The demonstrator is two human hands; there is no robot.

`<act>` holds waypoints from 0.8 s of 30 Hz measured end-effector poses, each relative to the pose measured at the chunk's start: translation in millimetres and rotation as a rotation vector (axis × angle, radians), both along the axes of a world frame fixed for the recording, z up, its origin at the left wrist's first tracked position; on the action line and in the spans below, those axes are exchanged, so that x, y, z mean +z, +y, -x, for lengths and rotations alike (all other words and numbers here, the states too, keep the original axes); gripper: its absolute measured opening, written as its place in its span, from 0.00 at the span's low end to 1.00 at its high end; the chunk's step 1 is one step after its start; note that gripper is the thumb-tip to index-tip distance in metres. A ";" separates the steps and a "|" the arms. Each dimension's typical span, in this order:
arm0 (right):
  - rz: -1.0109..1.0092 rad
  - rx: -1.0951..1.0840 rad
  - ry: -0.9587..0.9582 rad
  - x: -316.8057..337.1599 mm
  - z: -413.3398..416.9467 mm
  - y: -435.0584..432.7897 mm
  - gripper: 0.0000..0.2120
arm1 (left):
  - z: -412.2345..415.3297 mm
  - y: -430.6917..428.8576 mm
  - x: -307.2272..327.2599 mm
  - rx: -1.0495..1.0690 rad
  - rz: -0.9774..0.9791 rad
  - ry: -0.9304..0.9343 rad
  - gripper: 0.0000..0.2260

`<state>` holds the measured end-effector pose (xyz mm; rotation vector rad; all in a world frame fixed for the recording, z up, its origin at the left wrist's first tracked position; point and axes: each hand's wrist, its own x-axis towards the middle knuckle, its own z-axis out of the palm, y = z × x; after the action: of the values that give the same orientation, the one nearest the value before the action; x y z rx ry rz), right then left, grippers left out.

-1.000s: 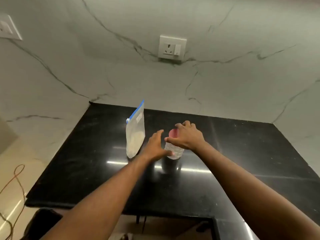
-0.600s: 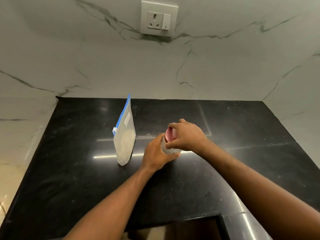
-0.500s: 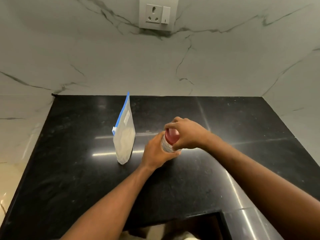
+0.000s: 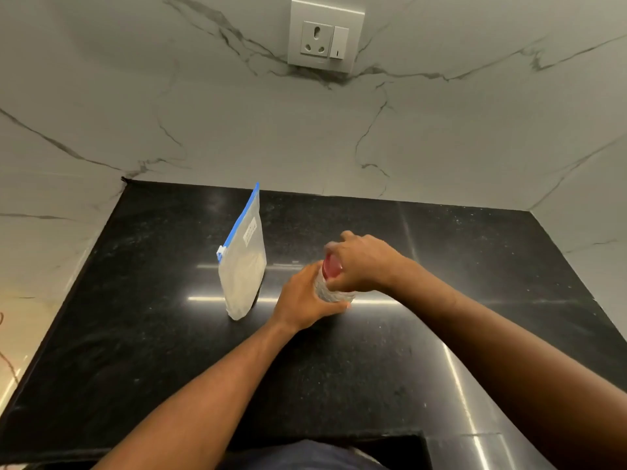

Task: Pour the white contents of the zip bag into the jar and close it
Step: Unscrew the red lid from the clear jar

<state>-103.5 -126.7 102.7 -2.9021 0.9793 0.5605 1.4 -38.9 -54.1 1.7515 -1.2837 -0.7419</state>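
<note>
Gripping the jar (image 4: 334, 293) at frame centre.
Left hand (image 4: 307, 298) is clasping its body, right hand (image 4: 361, 262) its red lid (image 4: 330, 268); the zip bag (image 4: 242, 262) is holding white contents.

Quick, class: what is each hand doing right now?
Left hand: closed around the clear jar.
Right hand: closed on the jar's red lid.

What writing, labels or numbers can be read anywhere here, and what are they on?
None can be read.
White label on the zip bag: a few printed lines, too small and blurred.
Red lid of the jar: no writing shows; the right hand covers much of it.
Wall socket: only a small mark on its switch, no words.
</note>
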 end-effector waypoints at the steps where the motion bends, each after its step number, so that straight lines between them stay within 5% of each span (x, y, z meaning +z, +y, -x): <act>1: -0.031 0.094 0.026 1.4 0.2 -2.4 0.30 | -0.3 -0.5 -1.4 0.001 -0.007 0.001 0.34; 6: -0.095 0.150 -0.096 3.7 4.5 -7.6 0.31 | 2.0 -0.2 -5.2 0.006 0.007 -0.010 0.32; 9: 0.173 -0.025 0.000 4.5 4.2 -6.0 0.43 | 4.3 1.8 -7.4 0.030 0.040 -0.007 0.30; 11: 0.218 -0.037 0.061 -2.4 3.6 -1.8 0.40 | 5.7 1.4 -8.2 0.035 0.033 -0.010 0.32; 14: 0.066 0.047 0.036 -1.8 0.2 -0.1 0.30 | 4.4 0.7 -7.6 0.024 0.021 -0.015 0.35; 20: -0.137 0.218 0.082 7.8 7.4 -11.2 0.42 | 3.4 4.2 -1.6 -0.002 0.041 0.000 0.39; 24: 0.152 0.027 0.070 -0.5 6.7 -7.4 0.47 | 3.9 4.2 0.2 0.007 0.031 0.006 0.36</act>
<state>-110.3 -134.1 102.1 -3.0521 1.0357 0.6191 -2.5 -34.7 -53.9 1.7272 -1.2782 -0.7194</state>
